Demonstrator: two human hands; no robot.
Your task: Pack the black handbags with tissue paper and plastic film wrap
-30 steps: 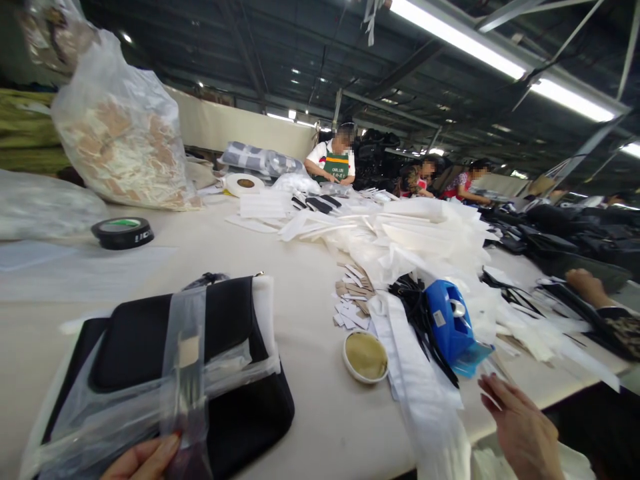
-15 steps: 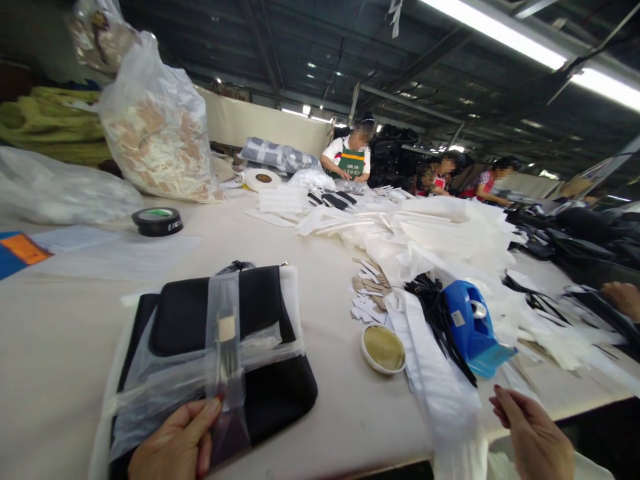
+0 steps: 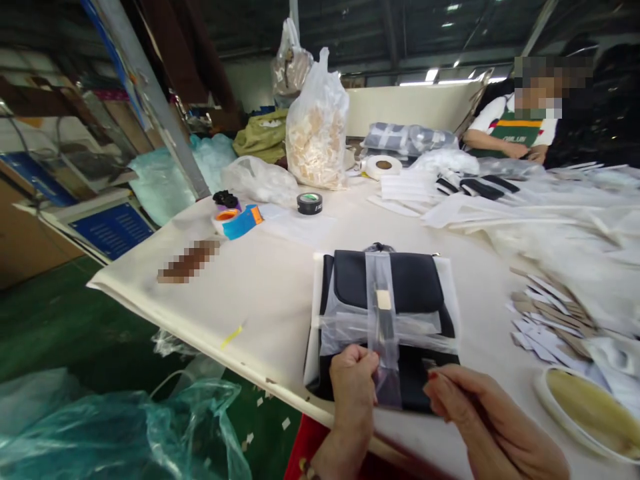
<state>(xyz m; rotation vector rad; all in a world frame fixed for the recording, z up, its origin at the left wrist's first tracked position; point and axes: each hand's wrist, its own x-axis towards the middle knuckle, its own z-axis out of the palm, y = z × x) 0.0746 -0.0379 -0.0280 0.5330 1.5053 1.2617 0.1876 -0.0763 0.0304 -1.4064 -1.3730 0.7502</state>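
Observation:
A black flap bag (image 3: 313, 267) lies flat on the table, on white padding, with translucent wrapping strips (image 3: 345, 327) crossed over its front. One upright strip (image 3: 379, 267) runs over the pale clasp. My left hand (image 3: 353, 380) is closed at the lower part of this upright strip, pinching its edge between thumb and finger. Just right of it, over the bag's lower right corner, my right hand (image 3: 485, 413) is closed in a pinch. A small glossy bit, apparently clear tape (image 3: 429, 365), shows at its fingertips.
Left of the bag are a black tape roll (image 3: 309, 203) and a blue-and-orange roll (image 3: 240, 220). A round dish (image 3: 590, 413) and paper scraps (image 3: 550, 317) lie to the right. Behind stand a bag of scraps (image 3: 317, 127) and a co-worker (image 3: 520, 133). The table edge (image 3: 200, 340) runs along the left.
My view has swung left. My right hand has come from beside the blue tape dispenser to the bag, close to my left hand. My left hand still pinches the strip.

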